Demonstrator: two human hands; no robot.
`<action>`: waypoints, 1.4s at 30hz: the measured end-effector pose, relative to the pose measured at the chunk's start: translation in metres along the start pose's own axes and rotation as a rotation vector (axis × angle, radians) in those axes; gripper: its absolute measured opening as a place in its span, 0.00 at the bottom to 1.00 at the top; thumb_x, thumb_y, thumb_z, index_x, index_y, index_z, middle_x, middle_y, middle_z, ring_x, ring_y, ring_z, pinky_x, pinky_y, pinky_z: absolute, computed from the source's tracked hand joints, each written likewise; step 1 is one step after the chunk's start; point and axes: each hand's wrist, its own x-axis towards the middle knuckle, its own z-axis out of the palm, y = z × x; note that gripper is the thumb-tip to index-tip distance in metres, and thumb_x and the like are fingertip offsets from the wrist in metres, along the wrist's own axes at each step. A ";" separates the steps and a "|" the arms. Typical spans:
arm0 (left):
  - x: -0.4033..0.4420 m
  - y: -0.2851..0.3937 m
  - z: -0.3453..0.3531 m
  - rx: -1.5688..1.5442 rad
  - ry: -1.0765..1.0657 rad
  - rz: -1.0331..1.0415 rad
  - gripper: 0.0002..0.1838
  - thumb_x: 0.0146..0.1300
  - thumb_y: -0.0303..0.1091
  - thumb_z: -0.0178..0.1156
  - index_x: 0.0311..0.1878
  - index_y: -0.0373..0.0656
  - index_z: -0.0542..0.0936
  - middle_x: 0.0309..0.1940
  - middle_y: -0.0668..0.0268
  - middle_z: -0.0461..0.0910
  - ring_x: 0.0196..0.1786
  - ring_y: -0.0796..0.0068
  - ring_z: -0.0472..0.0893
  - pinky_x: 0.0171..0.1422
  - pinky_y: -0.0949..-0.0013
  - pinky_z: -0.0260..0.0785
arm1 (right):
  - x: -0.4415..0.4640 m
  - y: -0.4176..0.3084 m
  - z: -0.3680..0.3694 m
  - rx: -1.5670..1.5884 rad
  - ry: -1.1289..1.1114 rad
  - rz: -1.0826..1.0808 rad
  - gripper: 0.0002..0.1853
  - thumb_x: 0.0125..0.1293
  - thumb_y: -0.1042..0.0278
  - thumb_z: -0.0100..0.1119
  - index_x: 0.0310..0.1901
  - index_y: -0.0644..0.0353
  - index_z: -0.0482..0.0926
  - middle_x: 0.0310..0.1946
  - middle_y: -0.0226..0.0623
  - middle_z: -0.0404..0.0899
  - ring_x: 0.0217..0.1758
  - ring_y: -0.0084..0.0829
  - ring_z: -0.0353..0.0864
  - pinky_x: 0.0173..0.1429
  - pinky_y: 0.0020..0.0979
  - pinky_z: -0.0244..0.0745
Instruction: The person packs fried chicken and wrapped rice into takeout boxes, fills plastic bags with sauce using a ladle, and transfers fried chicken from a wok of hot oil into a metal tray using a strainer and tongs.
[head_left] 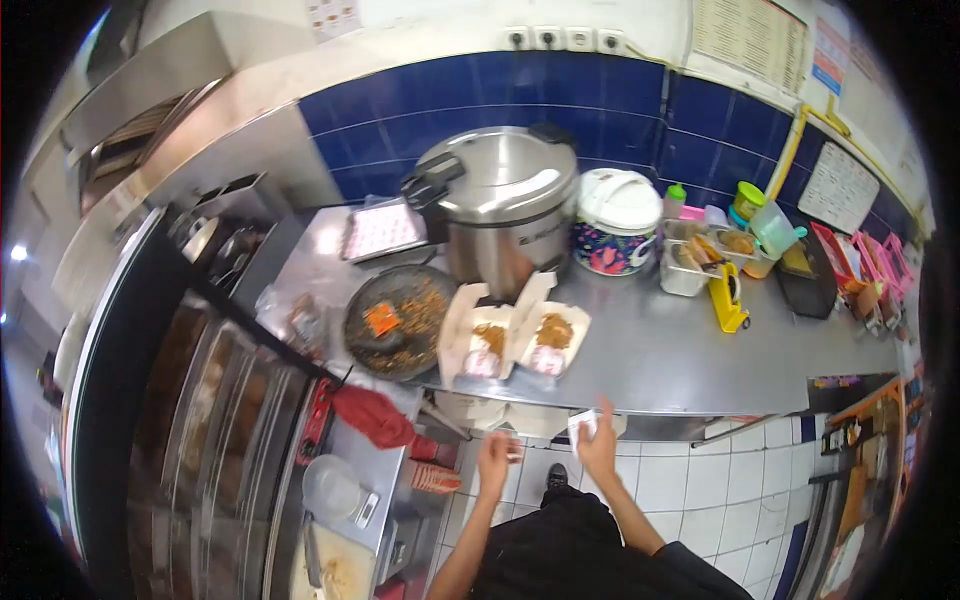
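Note:
My right hand [599, 450] is closed on a small white packet [582, 426], just off the front edge of the steel counter. Level with it, my left hand [494, 462] has its fingers curled together, with a small pale-and-red bit at the fingertips that is too small to name. Beyond them on the counter stand two open takeaway boxes, the left box [450, 349] and the right box [578, 340]. Each holds brown food and a red-and-white wrapped bundle. Left of the boxes is a dark pan [362, 338] of chopped brown food with an orange square packet [381, 319] in it.
Behind the boxes stand a large steel cooker [500, 245] and a flowered rice container [615, 225]. Farther right are plastic tubs [685, 272] and a yellow tape dispenser [730, 300]. A red cloth [372, 415] and a clear bowl [331, 486] lie left, beside a display cabinet [200, 420].

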 end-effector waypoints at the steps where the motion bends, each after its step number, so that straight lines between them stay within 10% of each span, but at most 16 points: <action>1: 0.029 -0.005 0.005 0.025 0.082 -0.009 0.16 0.73 0.43 0.51 0.54 0.43 0.67 0.38 0.59 0.80 0.36 0.70 0.82 0.36 0.65 0.80 | 0.027 -0.006 -0.025 -0.055 -0.005 0.112 0.25 0.63 0.76 0.54 0.63 0.58 0.68 0.30 0.53 0.80 0.38 0.54 0.80 0.45 0.45 0.74; 5: 0.133 -0.020 0.001 -0.127 0.379 -0.161 0.23 0.71 0.50 0.51 0.62 0.53 0.59 0.39 0.57 0.79 0.33 0.63 0.81 0.29 0.58 0.79 | 0.127 0.087 -0.005 -0.165 0.027 -0.206 0.10 0.58 0.74 0.52 0.39 0.57 0.82 0.27 0.49 0.81 0.32 0.51 0.81 0.41 0.44 0.76; 8: 0.181 -0.038 -0.015 -0.089 0.486 -0.226 0.30 0.68 0.61 0.48 0.64 0.56 0.55 0.44 0.53 0.78 0.36 0.55 0.81 0.31 0.48 0.79 | 0.179 0.055 0.025 -0.425 -0.454 0.389 0.23 0.61 0.49 0.52 0.34 0.63 0.84 0.34 0.53 0.83 0.41 0.50 0.84 0.45 0.47 0.77; 10: 0.193 -0.034 -0.017 0.036 0.527 -0.272 0.30 0.69 0.59 0.47 0.66 0.57 0.53 0.44 0.52 0.77 0.35 0.55 0.80 0.30 0.49 0.79 | 0.193 0.064 0.059 -0.386 -0.483 0.407 0.27 0.61 0.44 0.52 0.40 0.64 0.84 0.39 0.52 0.84 0.44 0.50 0.84 0.48 0.46 0.77; 14: 0.197 -0.038 -0.041 0.158 0.414 -0.150 0.38 0.71 0.55 0.48 0.75 0.53 0.44 0.43 0.48 0.77 0.33 0.54 0.81 0.25 0.54 0.79 | 0.187 0.057 0.064 -0.349 -0.400 0.506 0.24 0.60 0.49 0.52 0.40 0.65 0.84 0.40 0.52 0.84 0.46 0.49 0.84 0.49 0.46 0.77; 16: 0.185 -0.022 -0.042 0.360 0.349 -0.096 0.39 0.70 0.51 0.50 0.73 0.36 0.48 0.47 0.41 0.76 0.37 0.49 0.82 0.24 0.53 0.79 | 0.179 0.060 0.053 -0.348 -0.334 0.540 0.22 0.59 0.53 0.51 0.38 0.65 0.84 0.40 0.52 0.83 0.46 0.49 0.84 0.49 0.47 0.77; 26: 0.145 -0.015 0.006 1.150 -0.477 0.169 0.33 0.62 0.49 0.56 0.65 0.41 0.63 0.55 0.45 0.73 0.56 0.44 0.71 0.57 0.40 0.55 | 0.084 0.181 -0.072 -0.069 0.249 0.849 0.23 0.58 0.53 0.50 0.31 0.72 0.81 0.28 0.60 0.81 0.36 0.56 0.83 0.45 0.49 0.76; 30: 0.146 -0.048 0.086 1.352 -0.906 0.545 0.30 0.58 0.48 0.58 0.62 0.43 0.69 0.59 0.46 0.72 0.64 0.42 0.67 0.71 0.35 0.46 | 0.083 0.222 -0.178 -0.047 0.431 0.904 0.24 0.58 0.53 0.52 0.29 0.74 0.81 0.26 0.61 0.80 0.35 0.56 0.83 0.43 0.48 0.76; 33: 0.124 -0.077 0.219 1.025 -0.804 0.060 0.28 0.58 0.47 0.59 0.58 0.41 0.73 0.59 0.45 0.71 0.66 0.40 0.65 0.75 0.37 0.42 | 0.100 0.258 -0.270 -0.028 0.553 0.954 0.24 0.57 0.53 0.54 0.28 0.74 0.81 0.27 0.60 0.81 0.35 0.54 0.84 0.43 0.47 0.77; 38: 0.059 -0.097 0.427 0.933 -0.459 -0.046 0.37 0.66 0.38 0.54 0.69 0.21 0.54 0.58 0.39 0.71 0.54 0.53 0.75 0.62 0.62 0.68 | 0.152 0.342 -0.412 -0.010 0.604 0.862 0.23 0.57 0.54 0.53 0.29 0.73 0.81 0.28 0.60 0.81 0.36 0.54 0.84 0.45 0.47 0.77; 40: 0.100 -0.186 0.446 1.162 -0.456 0.320 0.36 0.65 0.34 0.53 0.70 0.22 0.54 0.58 0.39 0.70 0.54 0.57 0.76 0.59 0.62 0.69 | 0.183 0.393 -0.454 -0.048 0.620 0.864 0.23 0.57 0.54 0.52 0.29 0.73 0.82 0.28 0.60 0.81 0.36 0.54 0.84 0.46 0.47 0.77; 42: 0.094 -0.205 0.511 0.916 -0.526 0.205 0.33 0.62 0.31 0.54 0.64 0.17 0.59 0.56 0.34 0.72 0.54 0.44 0.79 0.57 0.57 0.73 | 0.211 0.430 -0.498 -0.075 0.651 0.904 0.23 0.56 0.55 0.52 0.31 0.72 0.82 0.28 0.60 0.81 0.37 0.54 0.84 0.46 0.47 0.77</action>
